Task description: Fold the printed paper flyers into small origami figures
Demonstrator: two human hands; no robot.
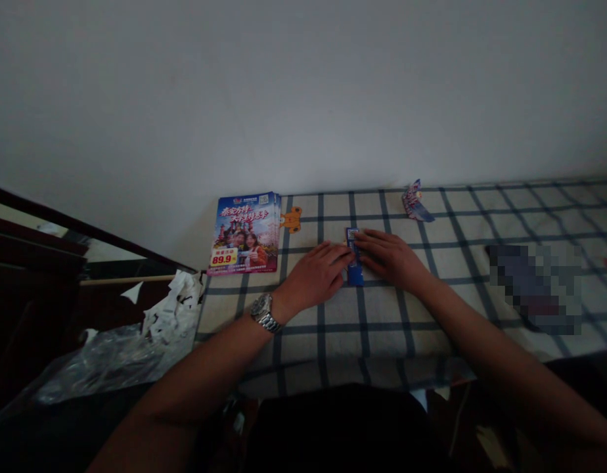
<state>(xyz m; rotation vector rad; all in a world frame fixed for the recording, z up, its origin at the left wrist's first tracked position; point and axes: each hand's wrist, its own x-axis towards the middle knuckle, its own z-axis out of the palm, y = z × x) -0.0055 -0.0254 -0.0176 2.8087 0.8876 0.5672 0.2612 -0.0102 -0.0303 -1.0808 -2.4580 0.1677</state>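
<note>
A narrow blue folded flyer (355,274) lies on the checked cloth in front of me, its long sides running away from me. My left hand (319,272) is at its left edge, fingers together and fingertips on the paper. From the other side my right hand (389,258) presses the flyer's upper part, fingers close together. Both hands hold the strip down and cover much of its middle. A small printed code shows at its far end. Left of my hands is a stack of printed flyers (247,233). Farther back on the right stands a folded paper piece (416,202) with similar print.
A blue-and-white checked cloth (303,335) covers the table, which meets a pale wall (303,98). An orange bear-shaped figure (291,219) sits beside the stack. At right lies a pixelated dark object (527,286). Torn white paper (173,305) and clear plastic (116,361) lie at left.
</note>
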